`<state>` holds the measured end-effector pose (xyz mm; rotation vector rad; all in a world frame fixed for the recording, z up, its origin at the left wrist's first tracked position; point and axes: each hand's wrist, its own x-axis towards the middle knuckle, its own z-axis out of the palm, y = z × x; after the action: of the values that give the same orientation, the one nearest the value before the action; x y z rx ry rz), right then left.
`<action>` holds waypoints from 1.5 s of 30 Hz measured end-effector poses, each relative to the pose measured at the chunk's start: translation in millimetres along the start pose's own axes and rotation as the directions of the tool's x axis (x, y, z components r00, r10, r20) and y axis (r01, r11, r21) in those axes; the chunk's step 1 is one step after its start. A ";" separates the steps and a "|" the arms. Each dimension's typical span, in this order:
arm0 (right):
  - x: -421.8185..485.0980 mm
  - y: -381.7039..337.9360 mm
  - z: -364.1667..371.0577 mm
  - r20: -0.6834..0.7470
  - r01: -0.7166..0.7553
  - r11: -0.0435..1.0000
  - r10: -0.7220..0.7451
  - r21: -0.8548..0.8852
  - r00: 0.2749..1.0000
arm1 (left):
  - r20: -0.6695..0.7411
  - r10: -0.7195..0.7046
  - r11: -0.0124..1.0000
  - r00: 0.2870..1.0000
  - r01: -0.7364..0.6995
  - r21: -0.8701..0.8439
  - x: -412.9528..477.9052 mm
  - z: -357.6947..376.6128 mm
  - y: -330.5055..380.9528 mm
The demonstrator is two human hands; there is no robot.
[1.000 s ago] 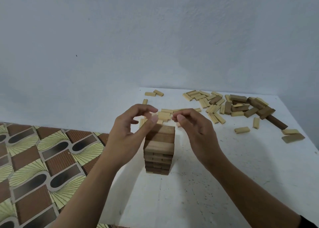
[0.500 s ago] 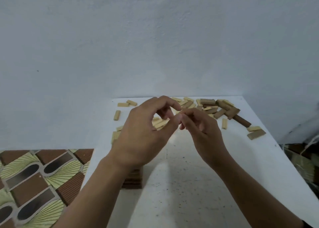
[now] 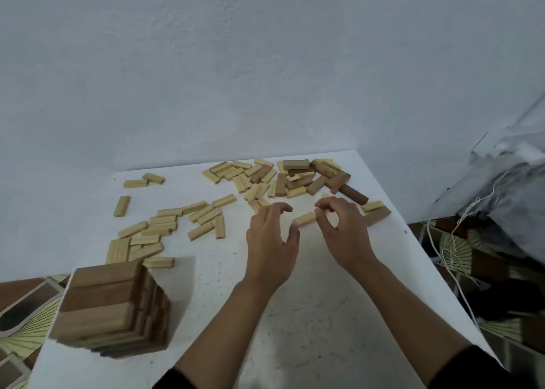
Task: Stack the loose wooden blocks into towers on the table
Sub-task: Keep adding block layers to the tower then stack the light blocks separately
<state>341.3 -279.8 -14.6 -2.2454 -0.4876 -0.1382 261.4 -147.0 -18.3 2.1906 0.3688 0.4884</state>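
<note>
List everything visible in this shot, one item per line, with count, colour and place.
tower: one, brown wood, near left corner of the table.
table: one, white, centre, against the wall.
pale blocks: many, light yellow, scattered loose over the left and middle of the table.
mixed pile: many, brown and pale blocks, far right of the table.
single pale block: one, light yellow, lying between the two hands.
floor mat: patterned brown and green, lower left.
white cord: one, right of the table.
left hand: open, empty, over the table.
right hand: open, empty, beside the block.
</note>
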 end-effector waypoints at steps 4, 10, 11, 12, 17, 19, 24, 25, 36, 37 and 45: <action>17.9 36.2 18.5 0.104 -0.002 0.963 0.031 -0.269 0.994 | 0.259 -0.013 0.895 0.966 -0.104 0.434 13.5 35.1 -22.0; 12.1 41.0 40.8 0.166 0.114 0.918 -0.054 -0.379 0.985 | 0.221 -0.017 0.837 0.975 -0.107 0.537 20.1 27.9 -34.7; 8.8 38.6 44.4 0.166 0.136 0.923 -0.080 -0.360 0.983 | 0.177 -0.001 0.843 0.984 -0.094 0.529 18.3 23.3 -40.3; 6.1 35.8 47.5 0.167 0.157 0.929 -0.106 -0.335 0.980 | 0.124 0.018 0.855 0.992 -0.079 0.513 15.6 18.8 -46.2; 7.0 11.7 62.6 0.228 0.238 0.962 -0.203 -0.136 0.952 | -0.086 0.023 0.889 0.996 0.019 0.457 10.7 4.3 -67.2; 12.7 6.7 67.3 0.267 0.232 0.972 -0.215 -0.032 0.940 | -0.096 0.012 0.907 0.995 0.030 0.420 15.0 3.7 -65.9; 35.4 12.4 60.7 0.147 0.228 0.973 -0.228 0.014 0.963 | 0.142 0.040 0.880 0.989 -0.102 0.463 23.2 9.1 -55.9; 41.7 16.2 57.8 0.122 0.244 0.969 -0.238 -0.039 0.964 | 0.194 0.009 0.851 0.981 -0.109 0.514 24.7 10.9 -55.8; 67.9 43.5 61.2 0.288 0.342 0.855 -0.240 -0.390 0.927 | 0.105 -0.005 0.874 0.994 -0.047 0.484 57.9 23.2 -50.5; 66.0 44.1 61.9 0.281 0.337 0.865 -0.240 -0.373 0.929 | 0.144 -0.011 0.876 0.989 -0.060 0.479 60.9 25.2 -46.7; 54.3 42.7 50.1 0.256 0.329 0.924 -0.276 -0.196 0.927 | 0.230 -0.032 0.811 0.973 -0.109 0.575 55.0 24.3 -20.8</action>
<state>404.8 -251.4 -64.0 -2.4154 -0.9905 -0.1072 319.2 -127.7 -36.7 2.8290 0.3828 0.1360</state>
